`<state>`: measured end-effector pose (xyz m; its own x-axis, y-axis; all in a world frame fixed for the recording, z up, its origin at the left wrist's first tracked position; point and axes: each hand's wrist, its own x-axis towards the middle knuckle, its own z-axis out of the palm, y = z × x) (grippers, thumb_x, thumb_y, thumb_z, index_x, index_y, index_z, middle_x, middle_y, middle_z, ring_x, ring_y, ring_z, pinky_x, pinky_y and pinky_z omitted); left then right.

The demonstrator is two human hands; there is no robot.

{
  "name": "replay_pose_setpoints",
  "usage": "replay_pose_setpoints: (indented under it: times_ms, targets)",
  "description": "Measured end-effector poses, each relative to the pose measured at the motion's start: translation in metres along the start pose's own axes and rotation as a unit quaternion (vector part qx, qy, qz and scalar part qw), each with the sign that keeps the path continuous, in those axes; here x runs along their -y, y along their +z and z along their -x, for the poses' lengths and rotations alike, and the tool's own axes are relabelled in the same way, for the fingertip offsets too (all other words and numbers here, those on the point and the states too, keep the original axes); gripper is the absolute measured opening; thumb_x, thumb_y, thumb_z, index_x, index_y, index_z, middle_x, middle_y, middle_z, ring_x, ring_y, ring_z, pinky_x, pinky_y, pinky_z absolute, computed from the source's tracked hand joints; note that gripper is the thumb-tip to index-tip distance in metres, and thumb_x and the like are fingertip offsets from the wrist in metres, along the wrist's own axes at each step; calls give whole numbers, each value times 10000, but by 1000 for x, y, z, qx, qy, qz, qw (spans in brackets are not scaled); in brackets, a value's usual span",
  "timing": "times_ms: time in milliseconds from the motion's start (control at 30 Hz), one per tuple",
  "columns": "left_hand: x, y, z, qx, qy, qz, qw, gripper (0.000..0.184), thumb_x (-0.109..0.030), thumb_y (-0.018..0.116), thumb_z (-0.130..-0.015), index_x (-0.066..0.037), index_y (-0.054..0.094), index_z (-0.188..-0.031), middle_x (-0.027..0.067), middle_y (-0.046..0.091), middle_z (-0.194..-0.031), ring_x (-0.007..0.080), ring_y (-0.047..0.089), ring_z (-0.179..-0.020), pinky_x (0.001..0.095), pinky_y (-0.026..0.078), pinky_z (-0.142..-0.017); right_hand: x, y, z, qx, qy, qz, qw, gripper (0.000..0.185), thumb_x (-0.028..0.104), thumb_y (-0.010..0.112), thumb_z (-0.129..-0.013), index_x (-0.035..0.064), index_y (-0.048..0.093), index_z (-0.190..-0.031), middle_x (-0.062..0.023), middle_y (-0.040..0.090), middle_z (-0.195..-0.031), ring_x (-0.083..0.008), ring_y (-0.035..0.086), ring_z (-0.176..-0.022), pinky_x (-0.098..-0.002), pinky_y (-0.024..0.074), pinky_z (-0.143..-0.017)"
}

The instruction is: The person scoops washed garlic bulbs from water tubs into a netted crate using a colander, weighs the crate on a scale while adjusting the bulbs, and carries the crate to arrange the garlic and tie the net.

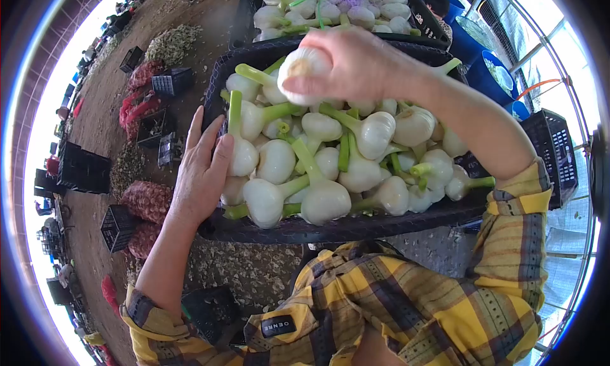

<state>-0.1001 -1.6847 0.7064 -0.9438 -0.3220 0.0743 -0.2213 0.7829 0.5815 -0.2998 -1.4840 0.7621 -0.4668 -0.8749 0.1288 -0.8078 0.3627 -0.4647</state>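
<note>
My right hand [346, 64] is closed around a white garlic bulb [305, 70], lifted above the far part of a black crate [305, 232]. That crate is heaped with peeled-clean garlic bulbs [327, 201] with cut green stems, pointing in many directions. At the crate's left side rests my left hand [204, 169], its fingers stretched apart. It lies close beside a bulb with an upright green stem [240, 153] and grips nothing. The stem of the held bulb is hidden from view.
Beyond stands a second crate of garlic [330, 13] with green and purple ties on top. Blue barrels [492, 77] and a black crate [556, 156] are at the right. Red mesh sacks [147, 201] and crates [82, 169] sit on the dirt floor at left. A person [438, 7] shows behind.
</note>
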Motion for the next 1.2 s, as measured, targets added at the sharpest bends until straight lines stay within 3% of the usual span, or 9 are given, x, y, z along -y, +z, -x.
replay_pose_setpoints:
  times_ms: [100,267,400,500,700,933,1033,1133,1200]
  targets:
    - [-5,-1,-1,0,3,-17,1000,562,-429,394,-957,-18,444,-1337,197,219,-1498,359,357,-1313,409,309,-1058,12,40,5,26,-48,172,984,757,625,545,-811,-42,500,-1167,-212,650,-819,-356,646,-781,-410,525,-707]
    - [-4,3,3,-2,3,-23,1000,575,-428,397,-954,0,433,-1336,215,217,-1493,370,355,-1312,408,315,-1053,21,15,3,158,6,155,975,733,631,495,-831,11,514,-1223,-212,647,-887,-342,643,-838,-451,509,-751]
    - [-5,6,2,-6,12,-20,1000,566,-422,396,-957,-7,430,-1340,215,212,-1495,374,351,-1312,410,316,-1052,1,12,-32,-104,-129,176,970,524,454,591,-851,-1,611,-1109,-170,646,-985,-319,638,-869,-411,491,-801]
    - [-11,2,-2,-1,8,-21,1000,564,-420,394,-959,-6,429,-1340,217,211,-1494,377,348,-1313,410,314,-1053,-8,36,-59,90,-100,-12,991,409,367,583,-874,5,624,-1061,-157,655,-914,-276,642,-829,-377,485,-781]
    - [-15,1,-7,-1,16,-17,1000,570,-429,388,-959,-4,433,-1335,231,210,-1490,386,345,-1312,412,310,-1054,-3,4,-72,22,-88,-106,990,247,256,536,-919,21,608,-912,-102,648,-755,-196,628,-685,-340,484,-675]
    - [-16,2,-7,-4,26,-25,999,571,-429,387,-958,-2,433,-1335,233,208,-1490,387,379,-1287,412,330,-1037,-12,3,-36,131,26,298,945,494,461,438,-919,60,682,-766,-189,659,-790,-341,648,-760,-439,513,-717]
    - [-19,2,-4,0,17,-7,1000,564,-419,388,-960,-1,433,-1334,230,215,-1490,377,414,-1263,408,349,-1021,-8,-27,-28,50,85,75,992,485,443,444,-923,34,670,-795,-170,640,-732,-316,644,-752,-427,492,-700]
    - [-16,5,-4,-7,21,-17,1000,554,-408,397,-959,8,446,-1322,225,220,-1489,361,456,-1227,400,363,-1009,-40,-42,-9,-55,28,182,981,410,401,515,-891,22,653,-813,-166,631,-714,-313,639,-740,-420,483,-688]
    - [-20,4,-3,-3,14,0,1000,550,-396,412,-958,23,451,-1312,219,224,-1489,354,476,-1207,395,369,-1004,-45,-39,6,1,83,215,973,351,354,562,-860,15,643,-823,-170,635,-723,-324,638,-746,-418,485,-703]
